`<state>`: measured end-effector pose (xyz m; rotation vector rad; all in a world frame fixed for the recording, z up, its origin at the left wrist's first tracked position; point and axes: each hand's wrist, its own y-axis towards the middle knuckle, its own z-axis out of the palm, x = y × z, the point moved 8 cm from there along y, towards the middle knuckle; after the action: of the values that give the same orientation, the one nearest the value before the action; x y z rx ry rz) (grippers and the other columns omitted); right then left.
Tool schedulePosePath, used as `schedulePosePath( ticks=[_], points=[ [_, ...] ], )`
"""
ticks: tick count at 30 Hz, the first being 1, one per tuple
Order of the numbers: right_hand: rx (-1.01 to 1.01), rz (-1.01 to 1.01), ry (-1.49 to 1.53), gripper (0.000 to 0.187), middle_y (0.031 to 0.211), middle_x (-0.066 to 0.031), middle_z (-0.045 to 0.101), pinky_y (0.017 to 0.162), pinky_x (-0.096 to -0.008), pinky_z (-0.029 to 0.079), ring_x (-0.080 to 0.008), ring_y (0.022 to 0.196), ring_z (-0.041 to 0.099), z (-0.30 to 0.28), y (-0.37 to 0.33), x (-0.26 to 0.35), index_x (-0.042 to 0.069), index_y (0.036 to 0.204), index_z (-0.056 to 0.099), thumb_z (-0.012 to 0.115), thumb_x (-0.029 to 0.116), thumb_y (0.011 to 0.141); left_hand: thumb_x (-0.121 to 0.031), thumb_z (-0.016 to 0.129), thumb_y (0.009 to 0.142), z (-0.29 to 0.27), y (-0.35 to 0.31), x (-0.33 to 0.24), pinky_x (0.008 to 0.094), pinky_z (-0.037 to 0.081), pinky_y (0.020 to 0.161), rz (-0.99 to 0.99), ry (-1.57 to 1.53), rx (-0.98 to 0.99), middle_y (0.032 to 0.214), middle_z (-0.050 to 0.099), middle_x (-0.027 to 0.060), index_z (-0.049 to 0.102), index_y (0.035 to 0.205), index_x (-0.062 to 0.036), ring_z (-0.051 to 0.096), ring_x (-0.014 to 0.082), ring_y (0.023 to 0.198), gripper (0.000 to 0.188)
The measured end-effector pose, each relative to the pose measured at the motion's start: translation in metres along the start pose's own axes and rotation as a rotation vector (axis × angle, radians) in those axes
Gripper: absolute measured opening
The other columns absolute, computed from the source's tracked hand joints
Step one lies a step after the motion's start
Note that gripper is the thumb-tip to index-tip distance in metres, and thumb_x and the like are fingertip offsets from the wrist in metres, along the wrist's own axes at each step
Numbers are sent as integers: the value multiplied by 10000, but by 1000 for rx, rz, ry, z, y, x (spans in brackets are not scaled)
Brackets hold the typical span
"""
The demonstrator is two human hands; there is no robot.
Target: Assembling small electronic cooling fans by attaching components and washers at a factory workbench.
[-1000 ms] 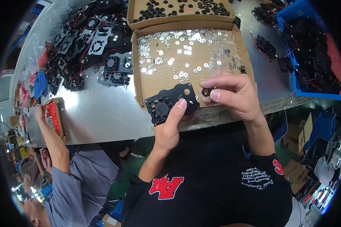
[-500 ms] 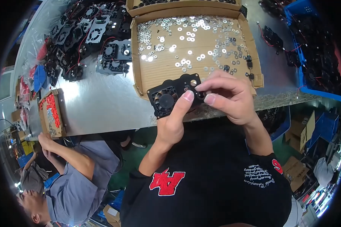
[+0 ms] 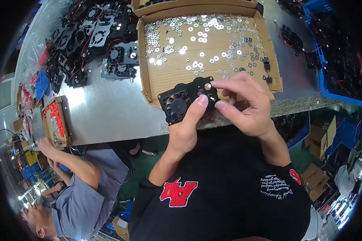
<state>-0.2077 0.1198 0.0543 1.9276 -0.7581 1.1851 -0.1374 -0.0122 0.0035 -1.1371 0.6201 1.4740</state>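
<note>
A black fan plate [image 3: 191, 94], with a round fan set in its left part, is held at a tilt over the near edge of the cardboard tray. My left hand [image 3: 184, 134] grips it, the thumb pressed on its front beside the fan. At the plate's right end, my right hand [image 3: 249, 108] has its thumb and forefinger spread apart. The forefinger tip is at the upper right corner, by a bright round spot, and the thumb is near a small shiny metal post [image 3: 212, 97]. Nothing shows between these fingertips. The left fingers behind the plate are hidden.
Loose washers and nuts lie in the cardboard tray [image 3: 161, 86] on the metal table [image 3: 108, 116]. Several fan assemblies [image 3: 118, 60] are piled to the left. A blue crate [image 3: 342, 97] stands right. Left of me, a co-worker's hand [image 3: 48, 149] is beside a small box [image 3: 66, 120] of red parts.
My right thumb and forefinger have spread apart, the forefinger moving to the plate's upper corner. The metal post now shows between them. My left hand keeps its hold.
</note>
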Motion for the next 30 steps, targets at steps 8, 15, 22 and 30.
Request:
schedulePosePath(
  ticks=[8, 15, 22, 30],
  points=[
    [32, 164, -525, 217, 848, -102, 696, 681, -284, 504, -153, 722, 639, -56, 77, -61, -19, 993, 695, 680, 153, 860, -229, 512, 1000, -5, -4, -9, 314, 512, 872, 27, 121, 29, 1064, 687, 95, 632, 1185, 19, 646, 168, 968, 332],
    [167, 135, -762, 234, 813, -155, 714, 718, -355, 535, -264, 753, 698, -52, 131, -93, -30, 938, 694, 701, 162, 804, -202, 486, 983, -15, -7, -1, 348, 563, 814, -44, -84, -8, 1079, 690, 129, 582, 1246, 28, 677, 210, 943, 363],
    [313, 395, -893, 203, 784, -154, 708, 712, -349, 536, -256, 743, 696, -45, 135, -104, -44, 874, 690, 712, 105, 737, -165, 483, 964, -27, -6, 1, 332, 587, 741, -13, -95, -45, 1092, 674, 139, 572, 1237, 47, 682, 213, 936, 357],
    [145, 442, -226, 257, 813, -65, 682, 696, -260, 528, -124, 744, 642, -50, 104, -91, -60, 1030, 687, 686, 112, 840, -153, 484, 960, -32, -11, 0, 319, 579, 740, -5, -83, -54, 1097, 665, 123, 571, 1249, 44, 673, 201, 921, 360]
  ],
)
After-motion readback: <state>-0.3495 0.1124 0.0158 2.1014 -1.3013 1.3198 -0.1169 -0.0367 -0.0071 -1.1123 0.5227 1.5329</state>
